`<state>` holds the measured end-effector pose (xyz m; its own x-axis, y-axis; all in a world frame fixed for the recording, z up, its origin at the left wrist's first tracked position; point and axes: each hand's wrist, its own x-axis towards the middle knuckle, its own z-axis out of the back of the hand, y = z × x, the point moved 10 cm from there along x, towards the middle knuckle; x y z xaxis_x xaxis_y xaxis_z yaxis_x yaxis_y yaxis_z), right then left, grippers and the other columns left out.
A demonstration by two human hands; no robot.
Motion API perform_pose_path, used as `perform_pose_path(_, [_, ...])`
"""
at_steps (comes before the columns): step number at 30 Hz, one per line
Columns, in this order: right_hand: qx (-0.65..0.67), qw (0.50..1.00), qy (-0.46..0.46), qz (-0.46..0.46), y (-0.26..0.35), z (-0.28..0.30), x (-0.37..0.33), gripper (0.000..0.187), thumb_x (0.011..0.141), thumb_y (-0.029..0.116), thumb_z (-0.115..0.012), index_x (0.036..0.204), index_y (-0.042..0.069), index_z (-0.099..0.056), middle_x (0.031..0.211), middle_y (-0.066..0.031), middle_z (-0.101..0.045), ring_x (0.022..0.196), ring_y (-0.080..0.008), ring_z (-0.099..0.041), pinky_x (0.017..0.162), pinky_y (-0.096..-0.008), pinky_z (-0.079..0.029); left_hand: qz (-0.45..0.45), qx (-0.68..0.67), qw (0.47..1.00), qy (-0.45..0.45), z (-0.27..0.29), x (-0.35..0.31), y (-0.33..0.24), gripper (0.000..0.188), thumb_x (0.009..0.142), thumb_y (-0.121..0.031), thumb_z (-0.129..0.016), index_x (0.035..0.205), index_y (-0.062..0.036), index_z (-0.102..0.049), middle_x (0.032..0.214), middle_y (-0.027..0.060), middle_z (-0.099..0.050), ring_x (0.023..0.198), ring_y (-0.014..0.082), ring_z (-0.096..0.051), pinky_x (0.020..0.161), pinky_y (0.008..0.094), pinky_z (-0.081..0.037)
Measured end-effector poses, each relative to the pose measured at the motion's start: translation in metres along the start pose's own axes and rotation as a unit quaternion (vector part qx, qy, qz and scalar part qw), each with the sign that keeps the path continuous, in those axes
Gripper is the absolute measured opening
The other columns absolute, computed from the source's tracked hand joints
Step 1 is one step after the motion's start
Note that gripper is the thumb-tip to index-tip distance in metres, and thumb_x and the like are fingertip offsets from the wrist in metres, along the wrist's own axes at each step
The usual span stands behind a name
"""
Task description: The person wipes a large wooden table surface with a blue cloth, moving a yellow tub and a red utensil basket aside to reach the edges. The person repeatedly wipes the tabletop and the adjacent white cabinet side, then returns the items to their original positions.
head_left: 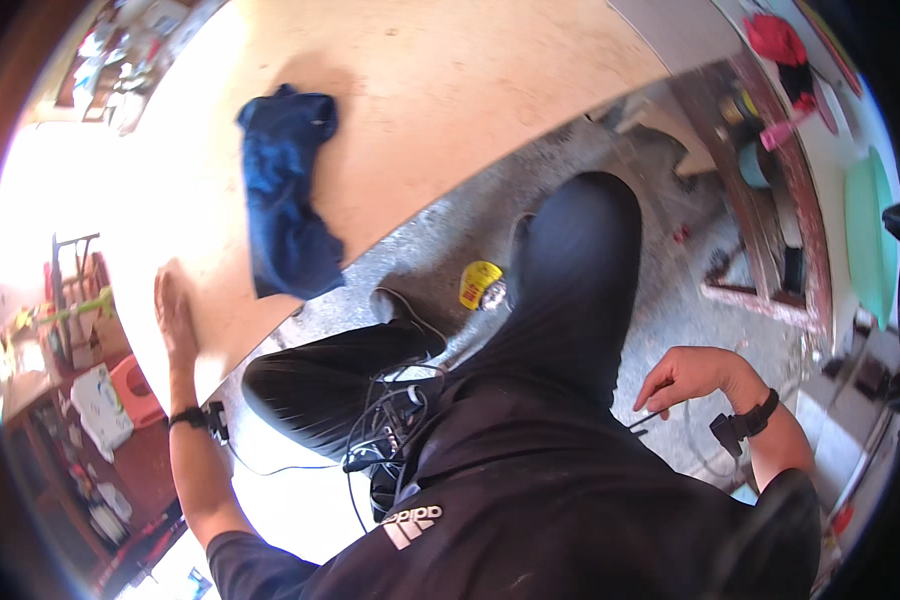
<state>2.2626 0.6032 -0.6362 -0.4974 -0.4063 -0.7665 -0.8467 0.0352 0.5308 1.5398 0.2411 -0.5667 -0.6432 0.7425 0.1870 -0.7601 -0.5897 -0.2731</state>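
Note:
My left hand [175, 315] lies flat on the near left edge of a pale wooden table [450, 80], its fingers stretched out and nothing in it. To its right, a crumpled dark blue cloth [285, 190], perhaps a garment, rests on the tabletop with its lower end at the table's edge. Out beside my right thigh hangs my right hand [695, 375], away from the table, with fingers curled together. A thin dark stick-like thing [650, 416] shows at its fingertips, too small to name. Both wrists wear dark straps with small devices.
On the grey floor between my feet lies a yellow packet [480, 284]. Black cables [390, 420] loop over my lap. A worn reddish wooden frame [820, 270] with shelves stands at the right, near a green board [870, 240]. A pink stool-like thing [135, 390] sits at the left.

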Motion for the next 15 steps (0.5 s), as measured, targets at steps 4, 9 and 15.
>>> perform_pose_path(4, [-0.198, 0.970, -0.109, 0.092, 0.095, 0.027, 0.039, 0.033, 0.094, 0.028, -0.075, 0.117, 0.003, -0.077, 0.096, -0.0079, -0.079, 0.086, -0.0170, -0.076, 0.079, -0.0321, -0.058, 0.119, 0.080, 0.988, 0.058, 0.013, 0.006, -0.038, 0.055, 0.106, -0.028, -0.057, 0.156, -0.0076, -0.046, 0.163, 0.0212, -0.040, 0.152, 0.0381, -0.036, 0.123, 0.0452, -0.032])
perform_pose_path(9, [-0.308, 0.846, -0.287, 0.328, 0.221, 0.028, 0.041, 0.025, 0.092, 0.018, -0.075, 0.111, 0.002, -0.075, 0.087, -0.0116, -0.072, 0.069, -0.0252, -0.068, 0.067, -0.0353, -0.055, -0.069, -0.003, 0.997, 0.028, 0.026, 0.036, -0.205, 0.060, 0.100, -0.025, -0.069, 0.154, -0.0101, -0.050, 0.165, 0.0194, -0.038, 0.150, 0.0385, -0.040, 0.121, 0.0465, -0.037])
perform_pose_path(15, [-0.281, 0.670, -0.475, 0.497, 0.314, 0.035, 0.001, 0.023, 0.097, 0.010, -0.070, 0.116, -0.001, -0.072, 0.088, -0.0120, -0.069, 0.072, -0.0208, -0.065, 0.067, -0.0328, -0.052, -0.141, -0.065, 0.985, 0.072, -0.034, 0.087, -0.326, 0.070, 0.098, -0.042, -0.068, 0.156, -0.0099, -0.048, 0.169, 0.0250, -0.026, 0.156, 0.0429, -0.026, 0.127, 0.0487, -0.026])
